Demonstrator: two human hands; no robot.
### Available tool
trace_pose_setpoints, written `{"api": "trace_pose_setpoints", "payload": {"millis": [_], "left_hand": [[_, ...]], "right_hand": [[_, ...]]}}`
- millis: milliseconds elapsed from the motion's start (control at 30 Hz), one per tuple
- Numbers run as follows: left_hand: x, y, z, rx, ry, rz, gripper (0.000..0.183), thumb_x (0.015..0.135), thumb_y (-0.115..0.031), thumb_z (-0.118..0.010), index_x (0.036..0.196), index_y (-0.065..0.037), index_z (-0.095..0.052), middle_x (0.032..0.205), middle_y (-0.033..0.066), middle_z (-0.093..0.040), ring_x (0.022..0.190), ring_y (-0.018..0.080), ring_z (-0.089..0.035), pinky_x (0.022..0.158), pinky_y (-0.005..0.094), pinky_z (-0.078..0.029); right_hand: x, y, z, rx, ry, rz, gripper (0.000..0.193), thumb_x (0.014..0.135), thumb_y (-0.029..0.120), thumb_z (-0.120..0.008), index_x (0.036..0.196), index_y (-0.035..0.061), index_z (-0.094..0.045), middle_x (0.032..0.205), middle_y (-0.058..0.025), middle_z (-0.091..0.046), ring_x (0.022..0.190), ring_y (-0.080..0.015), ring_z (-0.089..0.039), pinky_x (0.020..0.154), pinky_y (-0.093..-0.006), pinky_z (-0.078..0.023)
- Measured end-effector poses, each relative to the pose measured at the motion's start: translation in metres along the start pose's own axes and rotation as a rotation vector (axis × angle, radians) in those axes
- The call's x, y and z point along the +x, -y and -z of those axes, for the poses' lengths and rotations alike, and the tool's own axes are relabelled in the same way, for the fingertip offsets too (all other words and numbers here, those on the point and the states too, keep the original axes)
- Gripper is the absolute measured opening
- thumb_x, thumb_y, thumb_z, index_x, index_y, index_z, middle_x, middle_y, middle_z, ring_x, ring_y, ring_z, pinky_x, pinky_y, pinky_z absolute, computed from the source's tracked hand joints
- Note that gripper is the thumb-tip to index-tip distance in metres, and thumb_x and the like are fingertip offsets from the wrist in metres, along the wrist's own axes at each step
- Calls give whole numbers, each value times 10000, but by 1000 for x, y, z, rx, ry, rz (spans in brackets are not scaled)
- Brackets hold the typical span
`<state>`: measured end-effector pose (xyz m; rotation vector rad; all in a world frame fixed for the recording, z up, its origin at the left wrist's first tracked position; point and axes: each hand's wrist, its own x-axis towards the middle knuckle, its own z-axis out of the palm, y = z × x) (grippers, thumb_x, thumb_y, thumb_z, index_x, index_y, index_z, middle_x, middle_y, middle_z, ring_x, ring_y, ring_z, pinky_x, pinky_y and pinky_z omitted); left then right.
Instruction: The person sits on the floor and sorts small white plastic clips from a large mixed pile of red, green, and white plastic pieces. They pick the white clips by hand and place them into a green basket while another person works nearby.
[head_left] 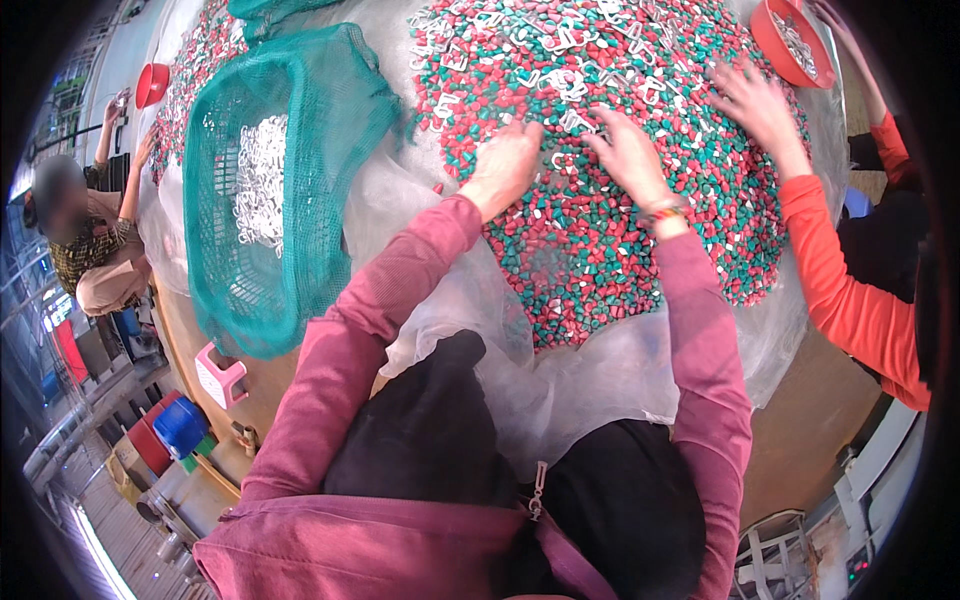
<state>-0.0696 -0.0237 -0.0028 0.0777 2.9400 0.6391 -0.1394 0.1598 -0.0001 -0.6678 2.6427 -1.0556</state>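
A wide heap of small red, green and white pebble-like pieces (580,270) is spread before me, with pale hook-shaped clips (570,85) scattered through its upper part. My left hand (505,168) is over the heap's left side, fingers curled together and tips turned down; whatever they hold, if anything, is hidden. To its right, my right hand (630,160) hovers low over the pieces, thumb and forefinger apart, beside a few clips. Left of the heap, a green basket (215,220) draped with green netting (325,130) contains many white clips (262,185).
At the right, a co-worker's orange sleeve (830,270) reaches in, that person's hand (755,110) over the heap. A red bowl (790,45) of clips stands at the far right. Another person (90,230) sits at far left near a red bowl (152,85). A pink stool (220,375) is below the basket.
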Motion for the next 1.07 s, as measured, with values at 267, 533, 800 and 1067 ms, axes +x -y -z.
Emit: {"api": "trace_pose_setpoints", "payload": {"millis": [267,533,800,1067], "left_hand": [[-6,4,-10,34,81,-245,317,790,-215,-647,1024,-24,-550,940,171,-581,845,325,-605,699,415,-499],[1,-10,-18,183,269,-219,245,746,-163,-653,909,-3,-565,796,149,-626,773,284,-637,652,395,-510],[13,-2,-4,-105,98,-138,234,793,-240,-627,944,-76,-556,822,129,-609,760,326,-613,667,459,-479],[34,-8,-19,35,165,-284,322,800,-286,-639,989,-47,-536,890,148,-603,860,341,-597,697,449,-471]], "right_hand": [[-69,6,-9,6,-35,-141,127,783,125,-652,825,55,-556,822,-85,-533,742,-264,-574,646,-365,-456],[-119,7,46,1319,-73,-591,142,835,67,-616,941,60,-522,814,-48,-581,641,-54,-530,377,-138,-336],[-116,20,56,1614,47,-184,221,761,73,-574,947,42,-459,944,-146,-553,760,-220,-614,398,-208,-474],[-112,9,52,1369,117,-473,509,808,185,-633,1240,36,-409,960,-98,-581,781,-169,-606,451,-209,-470]]}}
